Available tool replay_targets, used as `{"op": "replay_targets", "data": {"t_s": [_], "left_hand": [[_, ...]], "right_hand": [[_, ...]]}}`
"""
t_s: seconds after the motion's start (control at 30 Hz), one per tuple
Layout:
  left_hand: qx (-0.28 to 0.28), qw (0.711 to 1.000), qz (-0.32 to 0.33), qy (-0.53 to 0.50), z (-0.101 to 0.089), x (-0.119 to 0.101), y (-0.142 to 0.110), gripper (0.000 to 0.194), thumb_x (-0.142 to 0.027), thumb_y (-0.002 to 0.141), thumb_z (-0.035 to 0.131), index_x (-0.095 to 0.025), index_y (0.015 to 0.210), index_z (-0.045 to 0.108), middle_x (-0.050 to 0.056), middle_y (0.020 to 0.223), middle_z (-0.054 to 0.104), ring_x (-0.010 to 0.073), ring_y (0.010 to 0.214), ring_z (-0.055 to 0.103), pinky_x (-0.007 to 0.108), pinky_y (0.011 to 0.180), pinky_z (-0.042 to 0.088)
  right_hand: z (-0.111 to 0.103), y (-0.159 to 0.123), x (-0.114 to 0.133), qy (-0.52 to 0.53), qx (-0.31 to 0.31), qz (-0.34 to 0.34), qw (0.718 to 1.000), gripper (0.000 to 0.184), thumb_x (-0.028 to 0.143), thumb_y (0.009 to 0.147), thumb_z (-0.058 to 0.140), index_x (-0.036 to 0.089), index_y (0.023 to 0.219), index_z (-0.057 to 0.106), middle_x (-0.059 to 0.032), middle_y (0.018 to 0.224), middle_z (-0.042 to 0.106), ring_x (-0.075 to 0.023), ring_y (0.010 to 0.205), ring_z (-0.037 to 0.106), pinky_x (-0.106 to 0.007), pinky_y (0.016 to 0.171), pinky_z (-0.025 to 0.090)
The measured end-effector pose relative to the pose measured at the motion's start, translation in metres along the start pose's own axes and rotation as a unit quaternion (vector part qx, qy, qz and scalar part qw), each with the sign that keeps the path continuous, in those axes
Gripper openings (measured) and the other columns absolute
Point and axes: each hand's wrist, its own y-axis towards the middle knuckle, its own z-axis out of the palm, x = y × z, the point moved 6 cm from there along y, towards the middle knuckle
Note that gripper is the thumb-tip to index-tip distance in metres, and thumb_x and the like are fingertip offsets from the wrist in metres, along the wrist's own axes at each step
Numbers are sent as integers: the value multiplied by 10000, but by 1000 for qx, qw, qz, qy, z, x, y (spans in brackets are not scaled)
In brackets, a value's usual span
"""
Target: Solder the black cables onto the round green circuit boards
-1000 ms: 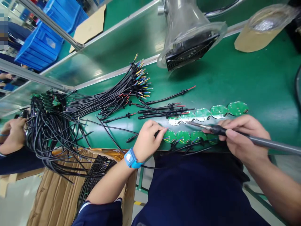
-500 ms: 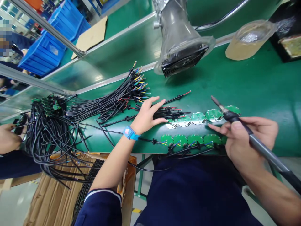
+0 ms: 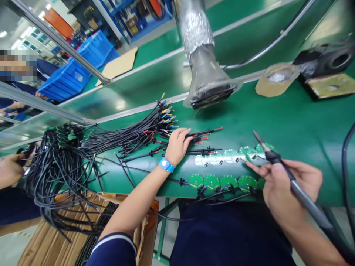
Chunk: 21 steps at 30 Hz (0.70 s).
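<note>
**Left hand [image 3: 177, 146] and right hand [image 3: 281, 194] over a green table [image 3: 291, 120]**

The table runs right across. Below its near edge, on the left, is a brown box [image 3: 41, 236] with a lot of thin black sticks [image 3: 90, 238] in it. A big tangle [image 3: 65, 173] of black wires hangs off the table over the box, and another person's hand [image 3: 11, 170] is just beside it. Two blue bins [image 3: 62, 83] are at the back left; I can't see what is in them. A fan hood [image 3: 210, 79] hangs over the table. A neat bunch [image 3: 124, 136] of wires lies left of it, with bright ends. At the back right, a tan tub [image 3: 267, 88] has something silver in it, and a yellow pad [image 3: 332, 85] sits in a black tray [image 3: 313, 92].

The two hands are well apart. The right one is wrapped around a grey iron [image 3: 298, 192], its tip up off the table. The left one is curled over some red-tipped wires [image 3: 203, 152]; I can't tell if it grips any.

Round boards lie in two rows between the hands: a far row [image 3: 231, 155] and a near row [image 3: 229, 181] with wires on it.
</note>
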Motion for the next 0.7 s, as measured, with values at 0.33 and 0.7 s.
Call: {"op": "replay_targets", "data": {"t_s": [0.33,0.7], "left_hand": [[-212,970,71,100,-86,1,137,427,-89,834,456,-113,1259,414,140,1341,417,230,1298,341,433,1087,298],[211,883,88,410,-122,-16,150,725,-463,847,92,82,994,547,37,824,464,379,1116,480,505,727,314]], "right_hand": [[-4,-4,-8,41,-23,18,999,266,259,724,653,196,908,471,50,620,570,-113,571,579,-542,789,534],[0,-3,1,21,-29,-51,998,278,238,761,602,247,961,409,80,693,542,-93,555,552,-490,752,561]]}}
